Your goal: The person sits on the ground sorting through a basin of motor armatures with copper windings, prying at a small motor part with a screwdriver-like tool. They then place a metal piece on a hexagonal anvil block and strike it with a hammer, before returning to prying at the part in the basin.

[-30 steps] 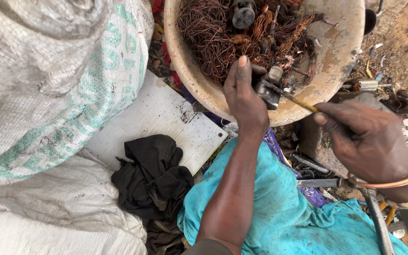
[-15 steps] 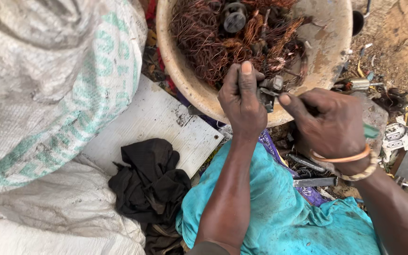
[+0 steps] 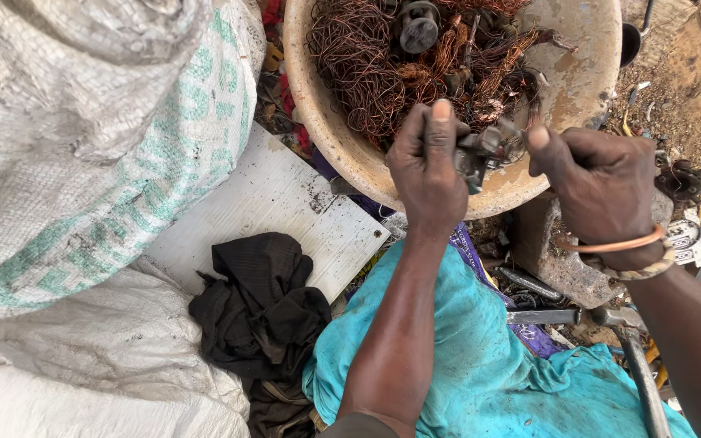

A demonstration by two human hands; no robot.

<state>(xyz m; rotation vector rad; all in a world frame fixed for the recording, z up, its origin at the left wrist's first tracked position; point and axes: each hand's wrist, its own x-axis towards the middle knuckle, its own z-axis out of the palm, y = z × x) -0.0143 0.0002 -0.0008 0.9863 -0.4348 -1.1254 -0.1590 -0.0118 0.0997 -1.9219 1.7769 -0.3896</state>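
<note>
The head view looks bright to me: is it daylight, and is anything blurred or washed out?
Head view: even daylight, soft shadows; the white sack and white board look slightly washed out. The left hand, right hand and the small metal part between them are sharp, as is the copper wire in the basin. Edges bend slightly, hinting at a wide lens.

Soft, even daylight; sharp focus.
</note>
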